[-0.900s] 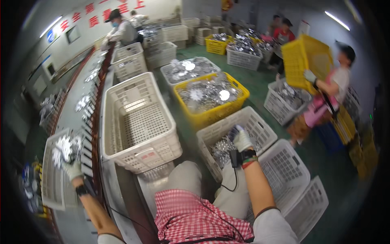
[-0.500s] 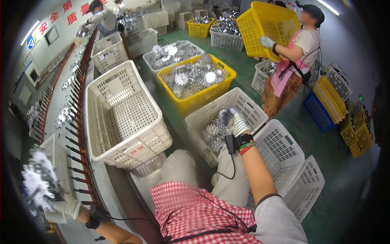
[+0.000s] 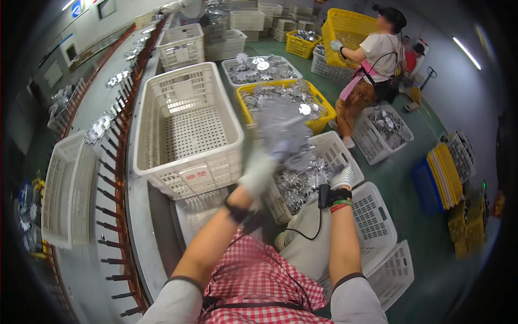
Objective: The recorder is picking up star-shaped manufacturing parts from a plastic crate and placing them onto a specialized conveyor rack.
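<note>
My left hand (image 3: pixel 258 171), in a whitish glove and smeared by motion, holds a bunch of silver toothed metal plates (image 3: pixel 286 129). The bunch is above the near white crate (image 3: pixel 334 144), partly hiding it and the yellow crate behind. More toothed metal plates (image 3: pixel 297 189) are heaped inside that near crate. My right hand (image 3: pixel 343 177), also gloved, is at the crate's right side beside the heap. Its fingertips are hidden, so its grip is unclear.
An empty white crate (image 3: pixel 235 141) stands left of my hands. Beyond is a yellow crate (image 3: pixel 326 108) of plates. Left runs a conveyor (image 3: pixel 124 227) with a row of dark pegs. Nested white crates (image 3: pixel 372 216) lean at right. A co-worker (image 3: pixel 372 54) carries a yellow crate (image 3: pixel 350 27).
My left hand has swung from the far left beyond the conveyor to above the near crate, carrying the metal plates. My right hand has shifted toward the crate's right side. The view has turned.
</note>
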Demonstrator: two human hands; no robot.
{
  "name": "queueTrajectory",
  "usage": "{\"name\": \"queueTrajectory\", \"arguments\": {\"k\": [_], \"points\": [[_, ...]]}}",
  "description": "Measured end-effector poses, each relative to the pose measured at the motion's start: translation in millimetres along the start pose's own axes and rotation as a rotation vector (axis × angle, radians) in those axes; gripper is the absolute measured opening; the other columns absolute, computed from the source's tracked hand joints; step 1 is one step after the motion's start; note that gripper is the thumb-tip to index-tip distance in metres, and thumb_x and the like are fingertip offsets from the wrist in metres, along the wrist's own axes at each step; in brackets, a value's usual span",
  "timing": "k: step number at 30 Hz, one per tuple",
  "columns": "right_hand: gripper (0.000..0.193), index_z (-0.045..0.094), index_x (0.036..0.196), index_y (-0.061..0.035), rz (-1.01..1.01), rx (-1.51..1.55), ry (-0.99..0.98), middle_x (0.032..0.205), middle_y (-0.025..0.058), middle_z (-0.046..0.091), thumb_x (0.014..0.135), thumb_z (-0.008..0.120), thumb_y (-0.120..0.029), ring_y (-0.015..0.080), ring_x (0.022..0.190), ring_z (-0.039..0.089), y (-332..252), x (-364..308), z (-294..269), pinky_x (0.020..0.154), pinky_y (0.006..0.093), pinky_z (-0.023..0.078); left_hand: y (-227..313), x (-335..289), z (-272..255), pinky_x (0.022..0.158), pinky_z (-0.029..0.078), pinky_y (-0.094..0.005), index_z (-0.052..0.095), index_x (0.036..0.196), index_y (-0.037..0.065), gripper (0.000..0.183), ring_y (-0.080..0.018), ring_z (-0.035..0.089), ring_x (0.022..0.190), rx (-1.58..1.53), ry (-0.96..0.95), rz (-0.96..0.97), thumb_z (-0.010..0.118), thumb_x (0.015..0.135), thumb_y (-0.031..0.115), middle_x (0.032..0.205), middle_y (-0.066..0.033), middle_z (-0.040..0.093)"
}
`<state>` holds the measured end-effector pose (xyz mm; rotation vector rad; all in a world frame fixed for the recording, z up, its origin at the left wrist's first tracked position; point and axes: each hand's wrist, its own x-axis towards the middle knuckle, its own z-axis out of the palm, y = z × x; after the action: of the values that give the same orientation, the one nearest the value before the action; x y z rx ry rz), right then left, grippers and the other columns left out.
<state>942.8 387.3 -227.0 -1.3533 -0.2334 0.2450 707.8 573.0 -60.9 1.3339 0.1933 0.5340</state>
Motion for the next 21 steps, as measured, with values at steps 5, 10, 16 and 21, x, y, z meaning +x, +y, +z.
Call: {"name": "queueTrajectory", "arguments": {"k": [5, 10, 16, 21], "points": [[0.043, 0.045, 0.118, -0.0037, 0.303, 0.445, -0.071, 0.119, 0.0112, 0.047, 0.082, 0.038, -0.025, 0.0225, 0.11, 0.043, -65, -34, 88, 0.095, 0.0345, 0.032, -70, 5, -15, 0.09, 0.035, -0.03, 0.031, 0.122, -0.002, 0.068, -0.0206, 0.041, 0.109, 0.014, 0.048, -0.294, 0.06, 0.075, 0.038, 0.118, -0.0129, 0.042], [0.049, 0.045, 0.118, -0.0072, 0.242, 0.581, 0.138, 0.122, 0.0099, 0.044, 0.084, 0.035, -0.041, 0.0238, 0.111, 0.042, 27, 63, -89, 0.096, 0.0358, 0.028, -24, -22, -36, 0.094, 0.031, -0.0292, 0.021, 0.128, -0.001, 0.063, -0.0202, 0.037, 0.114, -0.209, 0.035, -0.049, 0.055, 0.082, 0.025, 0.122, -0.015, 0.039], [0.049, 0.041, 0.121, -0.0069, 0.448, 0.477, 0.28, 0.124, 0.0072, 0.042, 0.085, 0.036, -0.041, 0.0209, 0.112, 0.039, -13, 42, 51, 0.095, 0.0368, 0.029, 50, -77, -181, 0.086, 0.041, -0.0328, 0.044, 0.103, 0.003, 0.035, -0.0217, 0.052, 0.092, -0.341, 0.808, 0.331, 0.058, 0.079, 0.024, 0.1, -0.0112, 0.052], [0.046, 0.041, 0.121, -0.0087, 0.563, 0.584, 0.199, 0.127, 0.0062, 0.039, 0.087, 0.029, -0.038, 0.0221, 0.118, 0.033, -11, 29, 78, 0.1, 0.0366, 0.021, 78, -118, -316, 0.089, 0.04, -0.0381, 0.04, 0.116, 0.009, 0.046, -0.0226, 0.047, 0.101, -0.608, 1.07, 0.659, 0.058, 0.078, 0.028, 0.114, -0.0078, 0.047]]}}
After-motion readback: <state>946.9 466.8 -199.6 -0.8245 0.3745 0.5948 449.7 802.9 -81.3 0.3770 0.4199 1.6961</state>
